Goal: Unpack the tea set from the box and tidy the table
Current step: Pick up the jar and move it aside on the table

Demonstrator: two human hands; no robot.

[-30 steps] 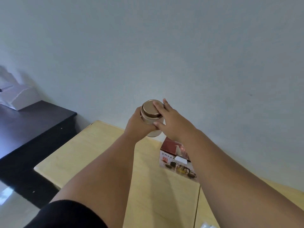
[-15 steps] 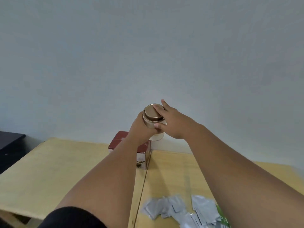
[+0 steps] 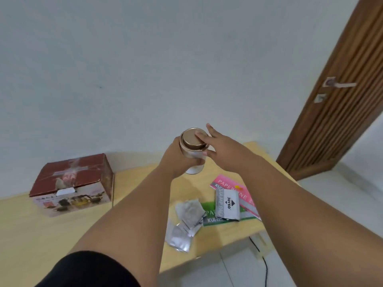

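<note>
The tea-set box [image 3: 72, 183] sits closed on the worktop [image 3: 31, 235], contents hidden. Above the worktop, the left hand [image 3: 176, 160] wraps its fingers round a tin [image 3: 193, 162]. The right hand [image 3: 219, 148] pinches the tin's copper lid [image 3: 191, 139] between forefinger and thumb, other fingers spread.

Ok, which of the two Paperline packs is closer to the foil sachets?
The green pack, its left end meeting the foil sachets; the pink pack lies farther back, clear of them.

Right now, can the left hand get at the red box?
Probably not yet: the left hand grips the tin. The path to the red box looks free once the tin is set down.
</note>
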